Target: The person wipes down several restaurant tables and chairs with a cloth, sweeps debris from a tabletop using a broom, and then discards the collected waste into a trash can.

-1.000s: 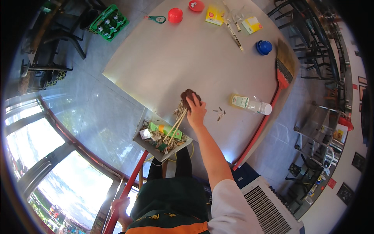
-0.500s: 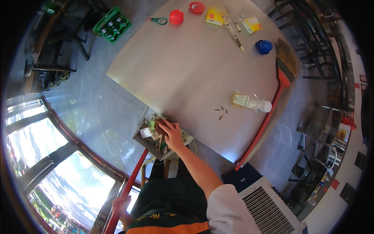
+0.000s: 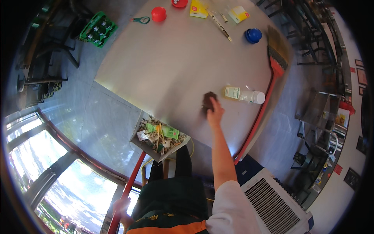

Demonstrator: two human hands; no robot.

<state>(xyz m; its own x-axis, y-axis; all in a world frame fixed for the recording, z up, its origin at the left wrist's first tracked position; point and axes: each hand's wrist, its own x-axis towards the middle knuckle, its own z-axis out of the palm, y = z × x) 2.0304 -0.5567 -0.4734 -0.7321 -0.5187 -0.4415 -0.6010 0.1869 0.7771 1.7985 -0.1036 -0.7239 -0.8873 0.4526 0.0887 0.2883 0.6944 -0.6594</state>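
My right hand (image 3: 215, 114) is closed on a dark brown pad (image 3: 209, 102), its exact kind unclear, pressed to or just over the pale tabletop (image 3: 156, 66). My left hand (image 3: 122, 207), low at the left, wraps round the red handle (image 3: 132, 180) of a dustpan (image 3: 175, 148). That pan sits at the table's near edge, above my knees. Inside lie many cigarette butts and scraps, with a green wrapper (image 3: 170, 132) and a white packet (image 3: 142, 135) on top. A clear bottle (image 3: 249, 96) of yellowish liquid, white-capped, lies just beyond my right hand.
A red-handled broom (image 3: 277, 70) lies along the table's right side. Toward the far edge are a blue lidded pot (image 3: 253, 35), a red cup (image 3: 158, 14), yellow boxes (image 3: 199, 9) and a bottle opener (image 3: 141, 20). A white slatted appliance (image 3: 272, 199) stands near right.
My right hand has carried the brown pad from over the dustpan rightward onto the tabletop, where small bits lay before. The left hand keeps its hold. The view has shifted slightly.
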